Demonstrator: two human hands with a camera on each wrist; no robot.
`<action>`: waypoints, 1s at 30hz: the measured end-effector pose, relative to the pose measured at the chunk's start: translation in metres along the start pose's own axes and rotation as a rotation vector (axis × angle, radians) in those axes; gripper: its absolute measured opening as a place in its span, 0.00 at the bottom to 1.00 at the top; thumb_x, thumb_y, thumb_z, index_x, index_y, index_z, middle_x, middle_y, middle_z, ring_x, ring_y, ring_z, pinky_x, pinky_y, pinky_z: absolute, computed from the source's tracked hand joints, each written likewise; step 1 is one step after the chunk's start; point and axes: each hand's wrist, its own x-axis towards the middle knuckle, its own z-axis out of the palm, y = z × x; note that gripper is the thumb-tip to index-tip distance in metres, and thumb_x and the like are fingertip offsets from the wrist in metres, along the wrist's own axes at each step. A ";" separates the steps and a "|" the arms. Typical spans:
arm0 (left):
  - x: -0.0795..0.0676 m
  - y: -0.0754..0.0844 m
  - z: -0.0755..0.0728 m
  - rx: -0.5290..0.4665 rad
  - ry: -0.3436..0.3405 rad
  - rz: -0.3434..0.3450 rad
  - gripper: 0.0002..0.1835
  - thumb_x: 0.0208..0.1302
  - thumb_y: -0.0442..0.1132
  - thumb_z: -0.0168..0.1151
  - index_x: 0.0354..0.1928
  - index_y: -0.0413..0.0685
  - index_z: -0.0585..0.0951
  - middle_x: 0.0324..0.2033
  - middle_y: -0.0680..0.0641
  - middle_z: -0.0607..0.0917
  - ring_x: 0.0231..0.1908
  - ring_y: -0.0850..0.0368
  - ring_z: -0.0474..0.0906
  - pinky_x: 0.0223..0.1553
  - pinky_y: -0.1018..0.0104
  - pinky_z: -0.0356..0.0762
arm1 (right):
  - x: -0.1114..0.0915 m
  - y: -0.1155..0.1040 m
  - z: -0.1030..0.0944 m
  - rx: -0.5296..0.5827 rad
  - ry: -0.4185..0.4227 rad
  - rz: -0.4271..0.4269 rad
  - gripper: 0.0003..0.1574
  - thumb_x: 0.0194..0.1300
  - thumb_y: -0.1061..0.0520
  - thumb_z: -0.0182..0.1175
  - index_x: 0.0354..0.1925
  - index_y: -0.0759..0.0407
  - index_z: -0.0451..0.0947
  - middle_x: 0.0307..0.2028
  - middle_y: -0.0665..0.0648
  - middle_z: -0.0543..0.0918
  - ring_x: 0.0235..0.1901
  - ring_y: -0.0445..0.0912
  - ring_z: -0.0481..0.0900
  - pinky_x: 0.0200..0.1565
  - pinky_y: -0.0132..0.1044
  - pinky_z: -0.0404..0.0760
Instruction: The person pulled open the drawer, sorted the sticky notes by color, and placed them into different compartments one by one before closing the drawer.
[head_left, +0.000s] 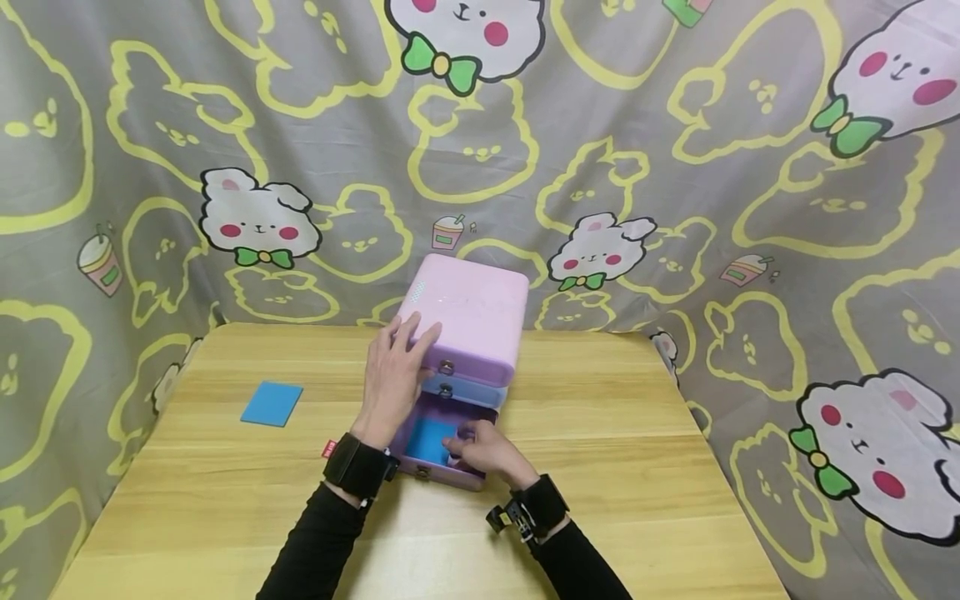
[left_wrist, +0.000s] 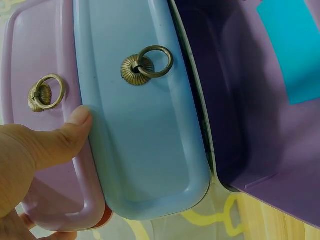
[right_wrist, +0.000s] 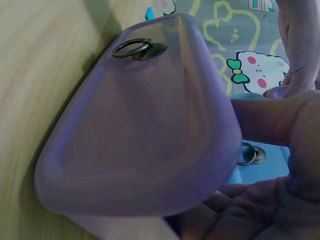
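A small cabinet with a pink lid (head_left: pixel 468 304) stands on the table, its bottom purple drawer (head_left: pixel 450 477) pulled out. My left hand (head_left: pixel 393 375) rests on the lid's left front corner, fingers spread. Its thumb (left_wrist: pixel 62 142) lies across the edge of the pink drawer front (left_wrist: pixel 55 175), beside the blue drawer front (left_wrist: pixel 145 145). Inside the bottom drawer lies a flat blue square (head_left: pixel 427 442). My right hand (head_left: pixel 491 454) reaches over that drawer's right side, fingers curled, pinching a small pale purple object (head_left: pixel 453 460) mostly hidden by them.
Another blue square (head_left: pixel 272 404) lies on the wooden table (head_left: pixel 622 467), left of the cabinet. A small red tag (head_left: pixel 328 449) shows beside the left wrist. Patterned grey cloth (head_left: pixel 480 167) hangs close behind the cabinet and along both sides. Brass ring pulls (left_wrist: pixel 155 61) stick out from the drawer fronts.
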 end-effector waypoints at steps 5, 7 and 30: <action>-0.001 0.000 0.000 0.005 -0.008 -0.005 0.38 0.56 0.41 0.76 0.70 0.60 0.72 0.72 0.40 0.70 0.71 0.34 0.64 0.63 0.40 0.72 | -0.005 -0.006 -0.002 -0.029 0.003 -0.043 0.36 0.71 0.50 0.62 0.63 0.78 0.69 0.43 0.70 0.88 0.37 0.57 0.90 0.43 0.44 0.89; -0.001 0.000 0.000 0.007 -0.012 -0.007 0.39 0.56 0.41 0.76 0.70 0.60 0.72 0.72 0.40 0.70 0.71 0.34 0.64 0.63 0.40 0.72 | -0.010 -0.013 -0.004 -0.068 0.016 -0.091 0.35 0.71 0.51 0.62 0.63 0.78 0.70 0.45 0.71 0.88 0.39 0.59 0.90 0.42 0.44 0.89; -0.001 -0.001 0.002 0.005 0.004 -0.005 0.39 0.55 0.39 0.77 0.69 0.60 0.72 0.72 0.39 0.70 0.70 0.33 0.65 0.62 0.39 0.73 | -0.027 -0.072 -0.065 -0.570 0.745 -0.927 0.31 0.56 0.53 0.75 0.56 0.64 0.79 0.58 0.68 0.81 0.60 0.59 0.76 0.62 0.56 0.73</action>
